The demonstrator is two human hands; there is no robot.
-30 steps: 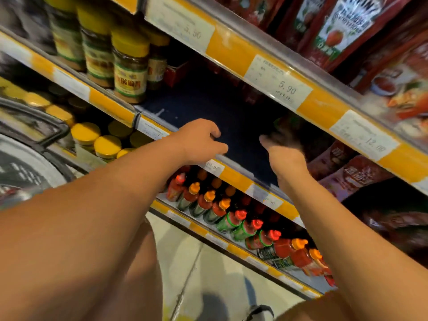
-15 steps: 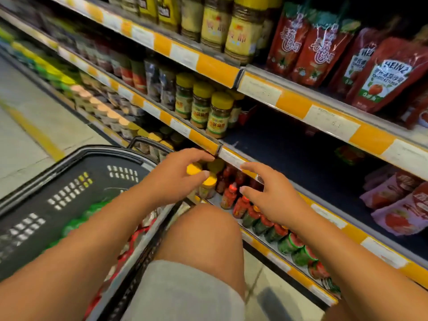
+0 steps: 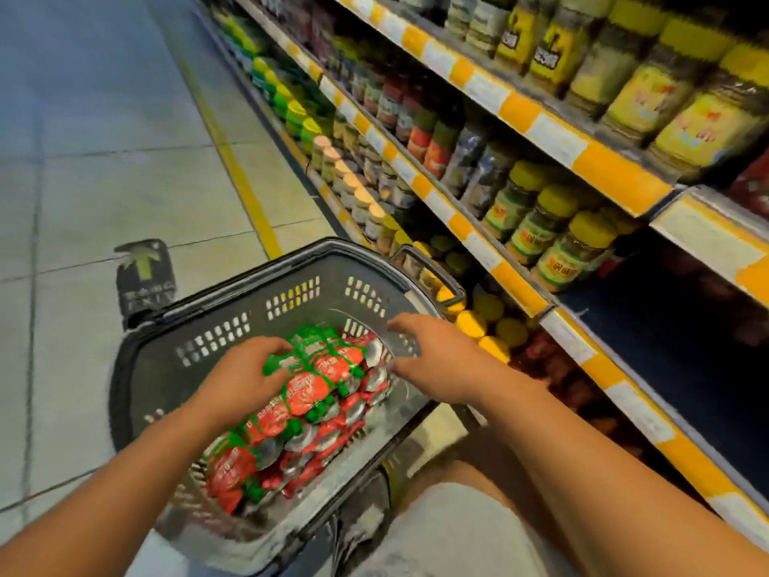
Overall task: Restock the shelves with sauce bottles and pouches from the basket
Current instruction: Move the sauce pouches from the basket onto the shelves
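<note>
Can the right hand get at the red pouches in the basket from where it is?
Probably yes: the right hand hovers open inside the basket, beside the red pouches, nothing between them.

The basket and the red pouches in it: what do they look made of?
Basket: dark moulded plastic, matte, judging by the slotted vent holes and thick rim. Red pouches: probably glossy foil-laminate film, since silvery crinkled bases glint; their green caps look plastic.

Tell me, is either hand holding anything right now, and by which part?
The left hand rests on the left edge of the pouches in the basket, fingers curling there; a full grip cannot be told. The right hand hovers open, holding nothing.
</note>
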